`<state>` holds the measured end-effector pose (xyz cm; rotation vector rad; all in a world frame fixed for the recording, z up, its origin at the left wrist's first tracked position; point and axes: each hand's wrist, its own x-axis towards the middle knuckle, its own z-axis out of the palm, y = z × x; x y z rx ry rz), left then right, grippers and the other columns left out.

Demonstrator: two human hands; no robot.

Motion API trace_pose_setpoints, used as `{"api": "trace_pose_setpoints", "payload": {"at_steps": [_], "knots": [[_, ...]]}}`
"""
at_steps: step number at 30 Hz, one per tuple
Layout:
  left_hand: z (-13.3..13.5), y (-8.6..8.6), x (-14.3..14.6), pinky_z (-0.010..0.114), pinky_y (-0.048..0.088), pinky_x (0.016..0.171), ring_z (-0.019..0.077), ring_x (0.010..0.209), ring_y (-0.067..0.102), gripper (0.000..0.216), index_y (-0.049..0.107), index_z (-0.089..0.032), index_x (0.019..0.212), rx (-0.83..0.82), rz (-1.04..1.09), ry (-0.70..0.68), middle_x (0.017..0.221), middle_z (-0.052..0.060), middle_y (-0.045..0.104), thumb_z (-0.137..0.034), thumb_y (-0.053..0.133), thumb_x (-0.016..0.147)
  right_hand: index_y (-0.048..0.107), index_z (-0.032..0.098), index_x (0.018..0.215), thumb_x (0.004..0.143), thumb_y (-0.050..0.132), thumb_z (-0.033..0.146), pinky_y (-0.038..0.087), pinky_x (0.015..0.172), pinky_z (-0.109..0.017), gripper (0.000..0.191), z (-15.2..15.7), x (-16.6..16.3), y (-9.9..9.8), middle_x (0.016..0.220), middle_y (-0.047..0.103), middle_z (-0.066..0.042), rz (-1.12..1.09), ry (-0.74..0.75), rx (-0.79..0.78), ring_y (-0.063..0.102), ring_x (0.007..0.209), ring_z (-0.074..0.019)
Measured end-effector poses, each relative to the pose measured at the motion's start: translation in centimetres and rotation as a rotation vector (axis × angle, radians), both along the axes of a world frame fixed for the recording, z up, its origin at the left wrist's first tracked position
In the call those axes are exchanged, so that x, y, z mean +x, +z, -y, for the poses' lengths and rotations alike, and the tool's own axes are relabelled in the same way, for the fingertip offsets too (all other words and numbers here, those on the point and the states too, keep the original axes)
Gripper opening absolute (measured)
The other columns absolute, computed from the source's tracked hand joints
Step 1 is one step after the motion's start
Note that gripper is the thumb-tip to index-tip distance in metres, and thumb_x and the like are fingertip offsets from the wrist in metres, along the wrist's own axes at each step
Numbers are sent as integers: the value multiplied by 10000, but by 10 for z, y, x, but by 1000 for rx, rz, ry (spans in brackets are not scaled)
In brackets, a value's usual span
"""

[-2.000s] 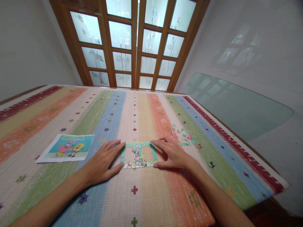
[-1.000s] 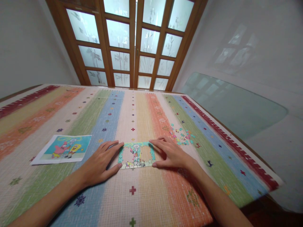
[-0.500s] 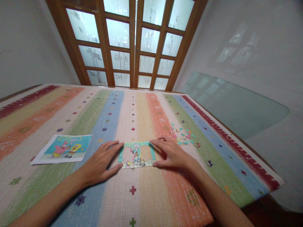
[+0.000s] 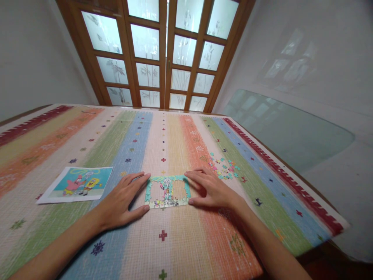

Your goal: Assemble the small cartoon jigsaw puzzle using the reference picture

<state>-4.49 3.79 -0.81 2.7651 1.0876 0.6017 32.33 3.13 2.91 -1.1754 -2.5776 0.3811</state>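
A partly assembled jigsaw puzzle (image 4: 167, 191) lies flat on the striped cloth in front of me. Its border and a middle column are joined, and the cloth shows through a gap on either side of that column. Along the puzzle's left edge rests my left hand (image 4: 122, 200), thumb and fingers spread apart at its lower and upper corners. My right hand (image 4: 212, 189) is at the right edge in a similar pose, fingertips at the upper corner and thumb by the lower one. Neither hand grips anything.
Several loose jigsaw pieces (image 4: 224, 167) are scattered beyond my right hand. A printed cartoon picture (image 4: 77, 184) lies on the left. The striped tablecloth (image 4: 163, 256) covers the table, and wooden doors with glass panes (image 4: 148, 74) stand behind it.
My left hand has shifted slightly left, so its fingertips and thumb overlap the puzzle's left edge less. The right hand stays nearly where it was.
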Motion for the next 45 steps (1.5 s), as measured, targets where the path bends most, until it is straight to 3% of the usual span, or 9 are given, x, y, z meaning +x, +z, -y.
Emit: {"api": "trace_pose_setpoints", "payload": {"at_steps": [7, 45], "knots": [[0, -2, 1, 582, 416, 1138, 378, 1353, 500, 785, 282, -223, 1587, 13, -4, 1, 1499, 163, 511, -531, 613, 946, 544, 213, 1471, 804, 806, 432, 466, 1084, -520, 750, 0, -1, -1, 1356, 649, -127, 2, -14, -21, 499, 1312, -328], [-1, -7, 1, 558, 446, 1115, 364, 1343, 519, 796, 255, -239, 1593, 37, -25, 32, 1496, 154, 514, -572, 604, 960, 618, 203, 1383, 854, 774, 477, 464, 1080, -493, 616, 2, -12, -4, 1342, 655, -112, 21, 10, 77, 529, 1236, -312]]}}
